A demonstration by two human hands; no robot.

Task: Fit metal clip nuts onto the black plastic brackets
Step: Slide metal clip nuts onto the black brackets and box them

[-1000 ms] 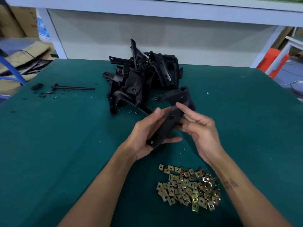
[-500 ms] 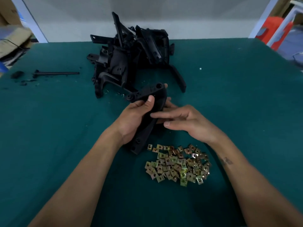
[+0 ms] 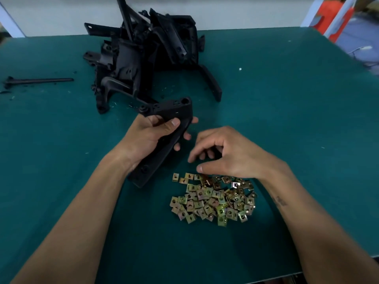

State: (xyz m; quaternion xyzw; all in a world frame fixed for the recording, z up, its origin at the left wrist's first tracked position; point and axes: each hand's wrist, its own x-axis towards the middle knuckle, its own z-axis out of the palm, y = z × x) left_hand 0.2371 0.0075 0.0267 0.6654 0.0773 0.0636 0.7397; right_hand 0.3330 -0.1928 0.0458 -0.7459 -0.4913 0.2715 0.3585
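A desk (image 3: 287, 119) covered in dark teal matting fills the frame, with a pale wall along the top edge and an orange object (image 3: 332, 15) at the upper right. The left hand (image 3: 147, 138) grips a black plastic bracket (image 3: 164, 140) at centre frame, thumb across its front face and fingers curled round the far side; the bracket is L-shaped, matte, with round holes at its upper end and a long arm running down-left toward the desk. The right hand (image 3: 229, 154) hovers palm down just right of the bracket, fingers loosely curled, thumb over the top edge of the clip nuts (image 3: 213, 199); cannot tell whether it pinches one. The nuts are small, squarish, brassy-yellow folded pieces with centre holes, heaped at lower centre. A pile of brackets (image 3: 143, 54) sits at upper centre. A thin black rod (image 3: 39, 80) lies at the left.
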